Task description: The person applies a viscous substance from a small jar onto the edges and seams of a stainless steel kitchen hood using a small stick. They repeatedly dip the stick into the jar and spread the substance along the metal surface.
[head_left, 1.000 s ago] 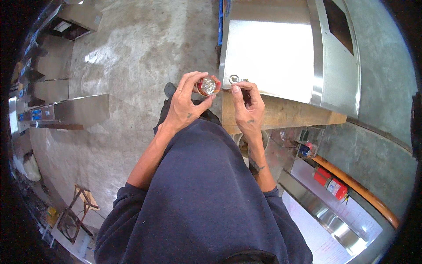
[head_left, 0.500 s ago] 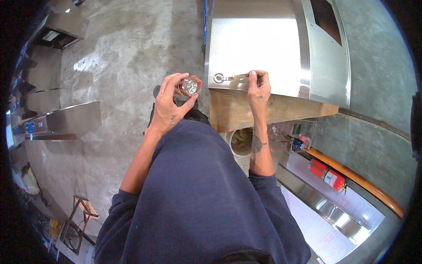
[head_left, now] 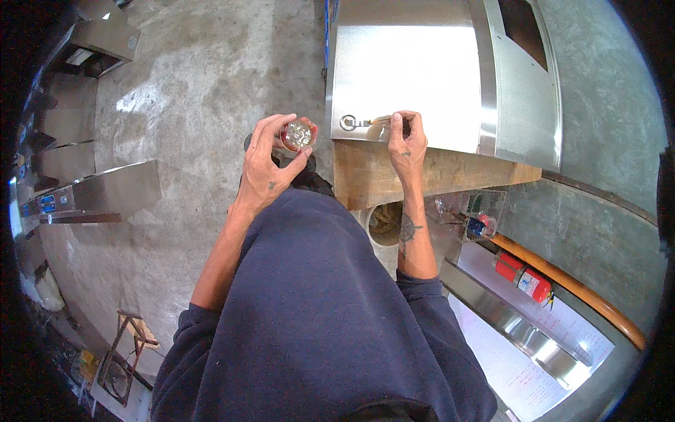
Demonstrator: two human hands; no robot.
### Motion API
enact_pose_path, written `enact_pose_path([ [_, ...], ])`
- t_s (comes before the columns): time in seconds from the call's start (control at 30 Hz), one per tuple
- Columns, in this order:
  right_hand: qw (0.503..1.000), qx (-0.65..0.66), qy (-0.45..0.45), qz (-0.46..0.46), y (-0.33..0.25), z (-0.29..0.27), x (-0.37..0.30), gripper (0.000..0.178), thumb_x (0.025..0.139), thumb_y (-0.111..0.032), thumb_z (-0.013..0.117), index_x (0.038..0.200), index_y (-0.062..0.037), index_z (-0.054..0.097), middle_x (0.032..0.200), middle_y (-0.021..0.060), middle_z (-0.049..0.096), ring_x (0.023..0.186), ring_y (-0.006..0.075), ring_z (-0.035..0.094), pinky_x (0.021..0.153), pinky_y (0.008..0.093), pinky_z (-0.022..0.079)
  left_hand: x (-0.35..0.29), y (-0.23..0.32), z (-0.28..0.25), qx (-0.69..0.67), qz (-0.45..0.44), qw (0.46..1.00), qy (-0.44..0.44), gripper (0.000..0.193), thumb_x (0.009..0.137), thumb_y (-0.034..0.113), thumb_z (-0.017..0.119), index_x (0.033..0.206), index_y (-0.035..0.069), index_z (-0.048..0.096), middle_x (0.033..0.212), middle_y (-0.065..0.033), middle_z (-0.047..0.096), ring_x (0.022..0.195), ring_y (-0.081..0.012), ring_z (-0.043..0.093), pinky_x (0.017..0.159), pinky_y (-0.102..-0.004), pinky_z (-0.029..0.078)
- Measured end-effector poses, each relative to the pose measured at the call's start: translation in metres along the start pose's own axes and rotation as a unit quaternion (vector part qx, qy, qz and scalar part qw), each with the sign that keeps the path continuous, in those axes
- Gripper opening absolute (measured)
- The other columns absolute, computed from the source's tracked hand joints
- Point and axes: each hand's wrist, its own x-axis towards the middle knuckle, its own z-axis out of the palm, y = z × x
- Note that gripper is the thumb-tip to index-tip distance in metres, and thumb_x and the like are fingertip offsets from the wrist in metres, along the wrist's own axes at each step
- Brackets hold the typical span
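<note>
My left hand (head_left: 266,158) grips a small round container (head_left: 299,134) with a reddish side and a shiny, clear-looking inside, its mouth turned up. It is held over the floor, left of a metal box-shaped unit (head_left: 408,77). My right hand (head_left: 408,144) pinches a thin brownish stick-like tool (head_left: 380,119) above the near edge of the unit. The tool's tip points left and meets or overlaps a small metal fitting with a ring (head_left: 349,123) on the bright top. Whether tip and fitting touch, I cannot tell. The tool's end inside my fingers is hidden.
A wooden board (head_left: 436,172) lies under the unit's near edge, with a white bucket (head_left: 385,226) below it. At right are a wire basket (head_left: 484,214), a red fire extinguisher (head_left: 524,278) and an orange rail (head_left: 576,295). Metal cabinets (head_left: 105,193) stand at the left.
My right hand has shifted slightly left, bringing the tool's tip closer to the ringed fitting. My left hand and the container have moved a little left and tilted slightly.
</note>
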Motion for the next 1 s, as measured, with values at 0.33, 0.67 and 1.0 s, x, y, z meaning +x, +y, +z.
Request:
enact_pose_path([
  [0.33, 1.000, -0.009, 0.004, -0.029, -0.0013, 0.0014, -0.0002, 0.023, 0.112, -0.024, 0.063, 0.108, -0.0007, 0.066, 0.083, 0.0065, 0.069, 0.074, 0.0140, 0.063, 0.069, 0.0334, 0.053, 0.0005, 0.0017, -0.0018, -0.007, -0.007, 1.000, -0.007, 0.061, 0.088, 0.009, 0.088, 0.144, 0.008, 0.064, 0.142, -0.0144, 0.062, 0.121, -0.0277, 0.068, 0.096, -0.0394, 0.061],
  [0.67, 1.000, 0.002, 0.000, 0.004, -0.0027, 0.0001, -0.0017, 0.028, 0.113, -0.029, 0.064, 0.110, -0.0007, 0.066, 0.092, 0.0038, 0.069, 0.082, 0.0110, 0.059, 0.073, 0.0304, 0.051, -0.0013, -0.0012, -0.0025, -0.011, -0.003, 1.000, -0.002, 0.061, 0.089, 0.009, 0.088, 0.144, 0.008, 0.064, 0.142, -0.0150, 0.062, 0.122, -0.0278, 0.068, 0.096, -0.0396, 0.061],
  [1.0, 1.000, -0.008, -0.013, 0.004, -0.0008, 0.0004, -0.0016, 0.027, 0.113, -0.028, 0.064, 0.109, -0.0014, 0.067, 0.090, 0.0027, 0.069, 0.080, 0.0094, 0.058, 0.072, 0.0290, 0.050, -0.0019, -0.0050, -0.0017, 0.002, 0.025, 1.000, -0.003, 0.061, 0.090, 0.012, 0.086, 0.146, 0.006, 0.061, 0.141, -0.0151, 0.060, 0.112, -0.0247, 0.069, 0.091, -0.0383, 0.061],
])
